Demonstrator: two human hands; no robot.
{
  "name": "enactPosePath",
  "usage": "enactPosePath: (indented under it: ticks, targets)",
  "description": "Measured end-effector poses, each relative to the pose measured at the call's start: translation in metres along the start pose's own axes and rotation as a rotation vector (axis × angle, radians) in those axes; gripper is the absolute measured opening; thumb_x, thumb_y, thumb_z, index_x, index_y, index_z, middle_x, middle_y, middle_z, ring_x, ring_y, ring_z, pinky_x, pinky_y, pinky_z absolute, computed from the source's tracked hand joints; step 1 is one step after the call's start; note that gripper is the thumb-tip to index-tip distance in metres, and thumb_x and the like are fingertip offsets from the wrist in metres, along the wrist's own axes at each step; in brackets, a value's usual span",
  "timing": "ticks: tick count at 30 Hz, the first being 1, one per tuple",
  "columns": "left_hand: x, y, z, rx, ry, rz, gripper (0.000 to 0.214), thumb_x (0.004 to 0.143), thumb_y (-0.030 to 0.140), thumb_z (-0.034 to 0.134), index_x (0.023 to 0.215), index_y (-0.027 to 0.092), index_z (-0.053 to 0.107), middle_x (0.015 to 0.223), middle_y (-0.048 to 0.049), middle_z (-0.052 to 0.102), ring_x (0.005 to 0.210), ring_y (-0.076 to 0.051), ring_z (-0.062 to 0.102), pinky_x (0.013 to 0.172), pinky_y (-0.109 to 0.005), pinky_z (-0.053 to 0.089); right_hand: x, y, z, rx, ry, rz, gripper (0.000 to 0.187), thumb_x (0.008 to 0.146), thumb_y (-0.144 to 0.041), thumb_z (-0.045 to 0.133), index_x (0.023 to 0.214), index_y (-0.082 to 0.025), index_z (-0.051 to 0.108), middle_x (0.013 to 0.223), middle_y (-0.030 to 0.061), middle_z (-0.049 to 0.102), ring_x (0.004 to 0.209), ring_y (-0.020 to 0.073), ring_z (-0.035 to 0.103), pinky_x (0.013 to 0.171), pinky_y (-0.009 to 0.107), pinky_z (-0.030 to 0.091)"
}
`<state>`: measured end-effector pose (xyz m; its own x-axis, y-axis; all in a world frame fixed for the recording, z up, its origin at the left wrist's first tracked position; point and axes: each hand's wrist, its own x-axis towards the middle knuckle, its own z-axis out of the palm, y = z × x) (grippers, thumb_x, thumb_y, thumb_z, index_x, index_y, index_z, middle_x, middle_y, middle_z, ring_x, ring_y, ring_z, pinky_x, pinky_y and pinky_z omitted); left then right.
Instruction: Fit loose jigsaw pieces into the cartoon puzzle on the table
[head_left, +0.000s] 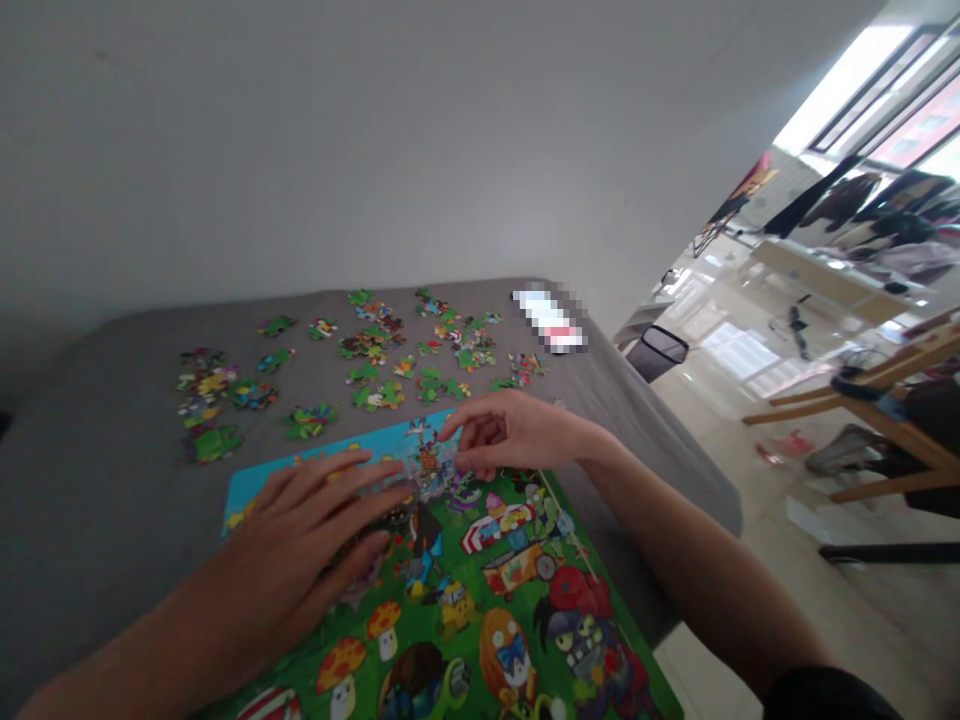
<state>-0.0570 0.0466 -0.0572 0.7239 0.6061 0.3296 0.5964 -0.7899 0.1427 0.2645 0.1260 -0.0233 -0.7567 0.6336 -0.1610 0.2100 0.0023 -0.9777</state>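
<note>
Well, from the head view, the left hand (307,530) lies spread on a colourful cardboard cartoon jigsaw puzzle (510,590); the right hand (517,432) has its grip pressed together at the puzzle's blue top, any held piece unclear. Multicoloured loose jigsaw pieces (375,350) lie beyond on a grey fabric surface (90,420).

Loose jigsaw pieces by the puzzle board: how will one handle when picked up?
A loose jigsaw piece looks like thin printed card, so probably stiff and light. Its flat shape likely won't roll, but it may be fiddly to pinch off the grey cloth.
</note>
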Motion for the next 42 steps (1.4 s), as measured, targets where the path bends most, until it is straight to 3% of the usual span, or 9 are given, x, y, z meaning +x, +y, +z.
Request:
enactPosePath:
  ticks: [2, 8, 17, 25, 33, 38, 42]
  targets:
    - [0.003, 0.016, 0.005, -0.009, 0.019, 0.026, 0.043, 0.116, 0.046, 0.051, 0.158, 0.043, 0.060, 0.153, 0.0053, 0.071, 0.137, -0.024, 0.062, 0.114, -0.040, 0.047, 0.001, 0.001, 0.004, -0.025, -0.039, 0.041, 0.025, 0.098, -0.032, 0.078, 0.120, -0.020, 0.078, 0.082, -0.0028, 0.074, 0.065, 0.0103, 0.070, 0.063, 0.023, 0.059]
    - [0.006, 0.040, 0.026, 0.033, 0.121, 0.005, 0.041, 0.118, 0.043, 0.043, 0.152, 0.041, 0.067, 0.157, 0.0030, 0.067, 0.139, -0.025, 0.057, 0.115, -0.040, 0.041, 0.004, 0.000, 0.006, -0.262, -0.028, 0.045, 0.020, 0.098, -0.020, 0.079, 0.117, -0.017, 0.086, 0.086, 0.0003, 0.078, 0.070, 0.0106, 0.067, 0.063, 0.021, 0.053]
    - [0.013, 0.039, 0.023, 0.110, 0.121, 0.028, 0.043, 0.120, 0.047, 0.038, 0.145, 0.038, 0.072, 0.152, 0.0027, 0.071, 0.134, -0.025, 0.057, 0.104, -0.038, 0.038, 0.006, -0.003, 0.009, -0.533, -0.017, -0.021, 0.022, 0.098, -0.013, 0.079, 0.118, -0.018, 0.087, 0.092, 0.0015, 0.076, 0.079, 0.0125, 0.066, 0.073, 0.025, 0.050]
    - [0.006, 0.038, 0.029, 0.067, 0.052, -0.023, 0.045, 0.119, 0.052, 0.038, 0.151, 0.043, 0.068, 0.148, 0.0018, 0.074, 0.132, -0.028, 0.062, 0.103, -0.042, 0.041, 0.003, -0.010, 0.016, -0.676, 0.086, -0.035, 0.029, 0.091, -0.012, 0.088, 0.118, -0.020, 0.079, 0.115, 0.0059, 0.073, 0.093, 0.0171, 0.065, 0.087, 0.031, 0.050]
    - [0.011, 0.038, 0.025, 0.124, 0.070, 0.010, 0.044, 0.118, 0.050, 0.041, 0.152, 0.039, 0.067, 0.148, 0.0020, 0.075, 0.130, -0.026, 0.063, 0.103, -0.039, 0.043, 0.007, -0.009, 0.023, -0.685, 0.121, 0.042, 0.020, 0.091, -0.015, 0.087, 0.103, -0.019, 0.071, 0.101, 0.0035, 0.072, 0.093, 0.0182, 0.063, 0.085, 0.031, 0.047]
    - [0.010, 0.039, 0.027, 0.096, 0.044, -0.007, 0.047, 0.118, 0.051, 0.044, 0.161, 0.040, 0.058, 0.151, 0.0010, 0.073, 0.134, -0.026, 0.061, 0.106, -0.038, 0.044, 0.008, -0.014, 0.029, -0.782, 0.159, 0.051, 0.023, 0.090, -0.016, 0.090, 0.105, -0.018, 0.073, 0.116, 0.0084, 0.068, 0.120, 0.0260, 0.060, 0.107, 0.040, 0.046]
    - [0.013, 0.042, 0.032, 0.116, 0.035, -0.043, 0.052, 0.119, 0.054, 0.036, 0.164, 0.037, 0.056, 0.146, -0.0020, 0.075, 0.132, -0.028, 0.062, 0.105, -0.041, 0.044, 0.009, -0.015, 0.030, -0.791, 0.215, 0.101, 0.030, 0.086, -0.017, 0.094, 0.107, -0.021, 0.073, 0.125, 0.0091, 0.060, 0.126, 0.0295, 0.055, 0.112, 0.047, 0.045]
